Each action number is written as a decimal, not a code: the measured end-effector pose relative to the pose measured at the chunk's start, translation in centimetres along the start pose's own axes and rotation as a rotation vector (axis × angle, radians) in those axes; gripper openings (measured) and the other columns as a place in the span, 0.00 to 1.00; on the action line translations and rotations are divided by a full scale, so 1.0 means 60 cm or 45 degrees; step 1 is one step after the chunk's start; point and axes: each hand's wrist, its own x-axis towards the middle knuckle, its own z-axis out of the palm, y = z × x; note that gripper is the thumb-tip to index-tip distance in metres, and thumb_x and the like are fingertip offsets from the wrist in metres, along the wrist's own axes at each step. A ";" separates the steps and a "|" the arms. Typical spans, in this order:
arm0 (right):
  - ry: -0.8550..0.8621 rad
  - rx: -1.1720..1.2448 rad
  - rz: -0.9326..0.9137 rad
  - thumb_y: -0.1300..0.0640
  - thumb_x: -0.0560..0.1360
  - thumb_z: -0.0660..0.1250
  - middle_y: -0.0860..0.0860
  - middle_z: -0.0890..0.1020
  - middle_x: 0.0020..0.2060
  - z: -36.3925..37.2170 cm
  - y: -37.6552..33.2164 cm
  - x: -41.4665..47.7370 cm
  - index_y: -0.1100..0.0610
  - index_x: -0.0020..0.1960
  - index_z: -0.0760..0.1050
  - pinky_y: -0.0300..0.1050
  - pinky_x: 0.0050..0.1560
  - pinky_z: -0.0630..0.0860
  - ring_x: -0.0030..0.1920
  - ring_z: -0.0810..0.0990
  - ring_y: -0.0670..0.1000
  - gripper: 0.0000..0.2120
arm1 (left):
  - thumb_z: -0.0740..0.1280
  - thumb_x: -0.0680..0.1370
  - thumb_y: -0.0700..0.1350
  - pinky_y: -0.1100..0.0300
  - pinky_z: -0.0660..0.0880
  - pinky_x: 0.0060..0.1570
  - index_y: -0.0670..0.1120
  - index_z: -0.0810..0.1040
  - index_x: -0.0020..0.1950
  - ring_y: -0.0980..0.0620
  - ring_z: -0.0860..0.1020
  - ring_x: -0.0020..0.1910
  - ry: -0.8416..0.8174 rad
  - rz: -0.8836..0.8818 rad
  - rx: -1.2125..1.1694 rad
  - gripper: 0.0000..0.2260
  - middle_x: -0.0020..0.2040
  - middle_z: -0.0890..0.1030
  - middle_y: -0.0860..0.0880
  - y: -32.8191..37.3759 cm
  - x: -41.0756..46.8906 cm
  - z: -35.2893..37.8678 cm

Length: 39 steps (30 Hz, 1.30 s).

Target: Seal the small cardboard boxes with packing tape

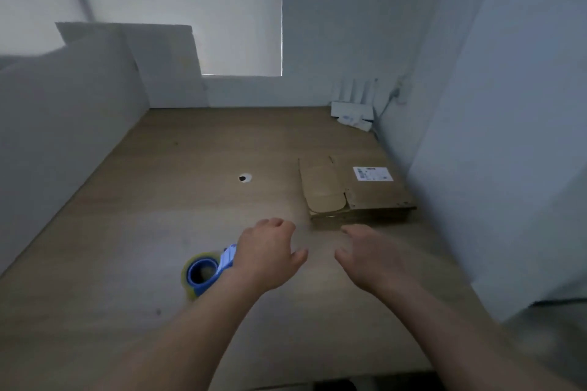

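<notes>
Cardboard box (355, 190) lies flat, long axis left-right, flap end leftward.

At your 11 o'clock the tape dispenser (226, 259) is blue, its roll (188, 278) yellowish. At 1 o'clock the cardboard box (355, 197) is brown with a white label (372, 174), on the pale wood-grain table (190, 200).

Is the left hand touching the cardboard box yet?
Apart. The head view shows a strip of table between the left hand and the cardboard box.
</notes>
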 end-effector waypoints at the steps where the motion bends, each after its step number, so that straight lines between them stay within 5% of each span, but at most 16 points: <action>1: -0.012 0.003 0.017 0.44 0.78 0.62 0.49 0.69 0.75 0.004 0.020 0.028 0.51 0.76 0.66 0.49 0.71 0.68 0.74 0.67 0.50 0.28 | 0.60 0.78 0.62 0.53 0.73 0.59 0.50 0.72 0.69 0.48 0.72 0.66 -0.010 -0.005 0.001 0.24 0.67 0.75 0.51 0.007 0.031 0.011; 9: -0.150 0.048 0.138 0.48 0.76 0.66 0.53 0.67 0.74 0.029 0.202 0.269 0.51 0.74 0.66 0.53 0.69 0.68 0.74 0.64 0.54 0.27 | 0.65 0.76 0.61 0.53 0.72 0.62 0.50 0.68 0.72 0.48 0.64 0.72 -0.172 -0.164 -0.110 0.27 0.75 0.65 0.51 0.068 0.287 0.113; 17: -0.303 0.047 0.456 0.46 0.67 0.74 0.56 0.46 0.79 0.060 0.351 0.450 0.45 0.80 0.46 0.63 0.75 0.60 0.79 0.47 0.61 0.52 | 0.75 0.68 0.64 0.40 0.70 0.68 0.55 0.51 0.79 0.37 0.47 0.78 -0.408 -0.400 -0.164 0.48 0.81 0.43 0.51 0.083 0.463 0.221; 22: -0.401 0.034 0.576 0.49 0.67 0.76 0.57 0.37 0.79 0.081 0.407 0.484 0.43 0.80 0.37 0.63 0.77 0.52 0.80 0.42 0.62 0.57 | 0.78 0.65 0.63 0.36 0.69 0.67 0.57 0.50 0.78 0.34 0.42 0.78 -0.515 -0.360 -0.082 0.51 0.80 0.36 0.50 0.094 0.515 0.259; 29: -0.223 0.121 0.559 0.41 0.65 0.76 0.54 0.48 0.79 0.092 0.419 0.479 0.42 0.79 0.46 0.61 0.75 0.61 0.77 0.54 0.62 0.53 | 0.77 0.68 0.60 0.45 0.68 0.69 0.55 0.52 0.79 0.38 0.49 0.78 -0.479 -0.340 -0.130 0.48 0.81 0.44 0.48 0.084 0.525 0.276; 36: -0.003 0.291 0.478 0.38 0.65 0.76 0.49 0.55 0.76 0.068 0.401 0.438 0.45 0.79 0.57 0.57 0.71 0.69 0.74 0.62 0.56 0.49 | 0.67 0.77 0.58 0.51 0.64 0.74 0.51 0.63 0.78 0.47 0.57 0.77 -0.285 -0.282 -0.308 0.32 0.79 0.58 0.49 0.073 0.487 0.240; 39: 0.202 0.425 0.392 0.43 0.68 0.77 0.49 0.61 0.73 0.040 0.375 0.414 0.48 0.74 0.67 0.51 0.67 0.69 0.70 0.65 0.54 0.38 | 0.62 0.81 0.50 0.51 0.67 0.72 0.50 0.68 0.76 0.47 0.65 0.74 -0.119 -0.232 -0.452 0.23 0.76 0.66 0.49 0.070 0.463 0.208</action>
